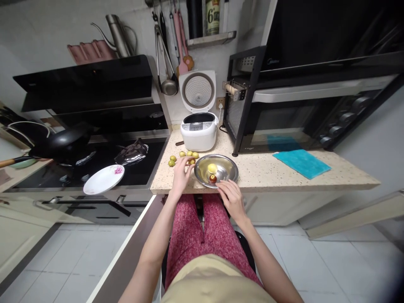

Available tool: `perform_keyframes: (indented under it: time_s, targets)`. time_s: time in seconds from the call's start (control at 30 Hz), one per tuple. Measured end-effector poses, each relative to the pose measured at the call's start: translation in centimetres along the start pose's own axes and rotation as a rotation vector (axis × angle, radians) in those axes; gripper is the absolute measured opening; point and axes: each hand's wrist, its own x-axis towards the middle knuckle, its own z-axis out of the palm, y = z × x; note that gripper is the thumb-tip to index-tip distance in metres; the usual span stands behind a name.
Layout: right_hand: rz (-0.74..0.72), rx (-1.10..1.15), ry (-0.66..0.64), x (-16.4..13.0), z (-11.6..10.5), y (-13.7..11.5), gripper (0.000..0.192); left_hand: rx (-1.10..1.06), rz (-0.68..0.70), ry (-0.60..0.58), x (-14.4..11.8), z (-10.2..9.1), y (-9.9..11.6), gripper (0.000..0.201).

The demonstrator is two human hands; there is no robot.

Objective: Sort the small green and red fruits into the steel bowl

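Note:
A shallow steel bowl [233,167] sits near the counter's front edge. Inside it lie a yellow-green jujube [212,168] and a red-brown jujube [213,179]. My right hand [232,197] grips the bowl's near rim, fingers on top and thumb below. Left of the bowl, my left hand [181,176] has its thumb and index finger closed about a jujube [192,161] that shows a reddish patch. Several loose yellow-green jujubes [172,160] lie on the counter around these fingertips, some partly hidden by the hand.
Behind the bowl stands a white rice cooker [199,136] with its lid raised. A teal cloth [302,163] lies to the right, before a black oven [280,122]. On the left, a white plate [103,180] overhangs the stove edge, and a wok [63,141] sits farther back.

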Motion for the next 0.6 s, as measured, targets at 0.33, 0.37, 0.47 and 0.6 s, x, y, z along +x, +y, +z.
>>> perform_keyframes:
  time_s: [0.33, 0.37, 0.47, 0.6]
  targets:
    - [0.016, 0.019, -0.020, -0.3, -0.4, 0.1, 0.026, 0.467, -0.109, -0.556, 2.4, 3.7, 4.2, 0.026]
    - [0.016, 0.019, -0.018, -0.3, -0.4, 0.1, 0.026, 0.512, -0.115, -0.573, 2.4, 3.9, 4.3, 0.027]
    - [0.019, 0.018, -0.014, -0.2, -0.4, 0.1, 0.026, 0.592, -0.112, -0.627, 2.5, 4.1, 4.6, 0.025]
    - [0.031, 0.031, -0.014, -0.2, -0.4, 0.0, 0.026, 0.607, -0.107, -0.668, 2.5, 4.1, 4.9, 0.024]
